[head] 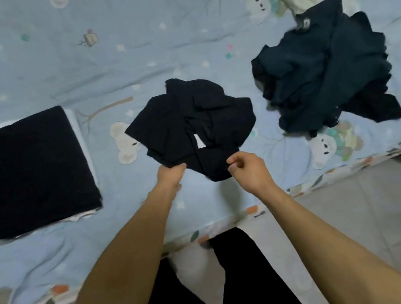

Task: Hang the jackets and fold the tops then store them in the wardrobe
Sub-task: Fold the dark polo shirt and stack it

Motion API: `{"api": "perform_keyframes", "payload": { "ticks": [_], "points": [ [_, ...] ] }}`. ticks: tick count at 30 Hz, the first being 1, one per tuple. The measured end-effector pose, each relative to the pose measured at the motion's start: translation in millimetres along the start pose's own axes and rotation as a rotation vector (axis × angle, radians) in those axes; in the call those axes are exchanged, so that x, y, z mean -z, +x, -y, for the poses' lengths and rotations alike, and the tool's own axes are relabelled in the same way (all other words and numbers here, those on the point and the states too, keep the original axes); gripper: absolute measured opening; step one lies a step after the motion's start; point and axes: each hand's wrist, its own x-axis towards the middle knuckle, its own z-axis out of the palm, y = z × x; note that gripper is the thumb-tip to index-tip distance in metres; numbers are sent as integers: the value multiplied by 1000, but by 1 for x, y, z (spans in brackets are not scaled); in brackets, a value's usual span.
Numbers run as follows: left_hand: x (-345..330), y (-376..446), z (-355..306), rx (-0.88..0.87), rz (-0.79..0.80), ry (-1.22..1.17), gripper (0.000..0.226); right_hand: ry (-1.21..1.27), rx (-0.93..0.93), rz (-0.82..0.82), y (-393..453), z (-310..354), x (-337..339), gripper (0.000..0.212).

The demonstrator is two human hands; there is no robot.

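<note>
Fingers of my left hand and right hand pinch the crumpled black top, bed centre, dark pile at two o'clock.

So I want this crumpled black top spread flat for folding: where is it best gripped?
Probably along the near edge of the black top, from the person's side, where the left hand and right hand already pinch it. That edge lies exposed; the rest is bunched.
</note>
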Motion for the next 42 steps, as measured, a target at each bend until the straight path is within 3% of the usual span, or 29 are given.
{"api": "perform_keyframes", "payload": {
  "ticks": [3,7,12,18,21,23,25,28,30,33,35,37,39,42],
  "points": [
    [-32,9,-4,68,-112,-234,15,-5,21,35,18,-21,21,19],
    [-43,-14,-16,-120,-102,-197,29,0,40,64,26,-32,43,19],
    [-7,-89,-29,-372,-38,-142,4,39,139,120,10,-11,54,17],
    [31,-173,-42,-475,32,-216,7,-55,348,232,-27,35,33,79],
    [53,-197,-41,-476,69,-225,5,-61,383,136,-45,56,24,94],
    [73,-215,-40,-506,83,-225,7,-117,505,133,-60,73,18,97],
    [94,-224,-38,-531,108,-259,9,-352,621,253,-68,88,17,93],
    [121,-233,-38,-542,199,-377,9,-701,657,346,-70,97,18,66],
    [131,-234,-39,-543,251,-403,12,-757,649,308,-71,95,17,52],
    [144,-239,-43,-551,261,-393,15,-803,707,277,-77,106,6,60],
    [149,-241,-48,-558,241,-387,16,-844,714,295,-81,118,-3,50],
    [155,-242,-53,-578,222,-385,16,-796,693,264,-86,127,-9,32],
    [160,-237,-59,-564,170,-386,14,-594,631,228,-89,131,-8,20],
    [172,-220,-65,-475,-99,-221,20,-328,575,214,-98,144,6,19]
  ]
}}
